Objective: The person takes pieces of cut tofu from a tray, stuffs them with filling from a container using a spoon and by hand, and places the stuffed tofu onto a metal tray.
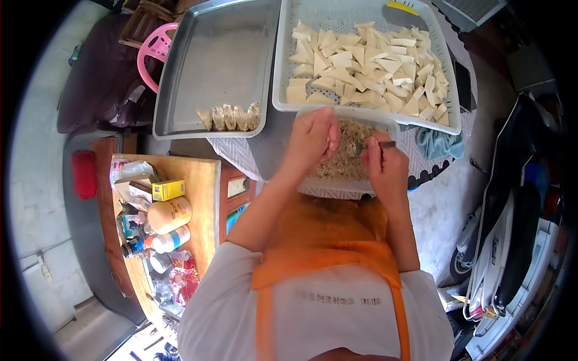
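Observation:
My left hand (314, 137) is closed above the left side of a plastic box (394, 127) of crumbly brown filling (346, 165). What its curled fingers hold is hidden from this side. In my right hand (385, 161) is a spoon (388, 144), its dark handle between the fingers and its bowl over the filling. Beyond the box, a white perforated tray (283, 66) bears many pale tofu pieces (361, 66), mostly triangles. A metal tray (211, 54) at the left carries a short row of filled tofu pieces (229, 117) along its near edge.
A yellow-handled scraper (406, 13) lies at the white tray's far end. A blue-green cloth (441, 143) is at the table's right edge. To the left stands a wooden cabinet (205, 198) crowded with bottles and boxes; at the right is a motorbike (500, 253).

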`<control>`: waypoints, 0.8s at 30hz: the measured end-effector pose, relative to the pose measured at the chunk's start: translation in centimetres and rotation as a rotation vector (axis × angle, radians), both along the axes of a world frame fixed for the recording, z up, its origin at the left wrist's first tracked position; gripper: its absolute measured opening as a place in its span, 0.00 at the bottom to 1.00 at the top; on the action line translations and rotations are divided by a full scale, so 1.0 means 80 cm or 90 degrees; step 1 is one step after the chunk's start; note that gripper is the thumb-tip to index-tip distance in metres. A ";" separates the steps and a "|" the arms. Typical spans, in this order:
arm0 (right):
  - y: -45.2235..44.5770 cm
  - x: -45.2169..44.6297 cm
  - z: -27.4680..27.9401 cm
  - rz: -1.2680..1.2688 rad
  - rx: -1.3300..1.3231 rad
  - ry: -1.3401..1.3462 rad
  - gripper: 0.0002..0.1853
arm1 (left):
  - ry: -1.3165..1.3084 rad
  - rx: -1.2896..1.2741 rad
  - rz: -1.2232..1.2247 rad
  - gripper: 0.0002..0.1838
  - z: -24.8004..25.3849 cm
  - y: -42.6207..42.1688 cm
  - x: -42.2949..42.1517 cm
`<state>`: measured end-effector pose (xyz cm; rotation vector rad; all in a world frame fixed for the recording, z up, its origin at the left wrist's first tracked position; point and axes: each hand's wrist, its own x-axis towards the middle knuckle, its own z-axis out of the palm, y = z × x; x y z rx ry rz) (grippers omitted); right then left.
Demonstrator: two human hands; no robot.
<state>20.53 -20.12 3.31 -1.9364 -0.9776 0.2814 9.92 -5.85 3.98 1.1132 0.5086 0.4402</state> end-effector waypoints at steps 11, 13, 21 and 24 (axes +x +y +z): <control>-0.004 -0.008 -0.001 -0.023 -0.023 -0.127 0.10 | -0.059 -0.140 -0.056 0.26 -0.016 0.007 -0.008; -0.006 -0.004 -0.006 0.022 -0.005 -0.158 0.10 | -0.009 -0.072 0.074 0.24 0.010 0.007 -0.009; -0.008 -0.009 -0.004 0.021 -0.020 -0.083 0.06 | 0.169 0.346 0.262 0.08 -0.017 0.236 -0.117; -0.007 -0.009 -0.003 0.029 -0.024 -0.107 0.06 | 0.275 0.500 0.276 0.11 -0.069 0.329 -0.184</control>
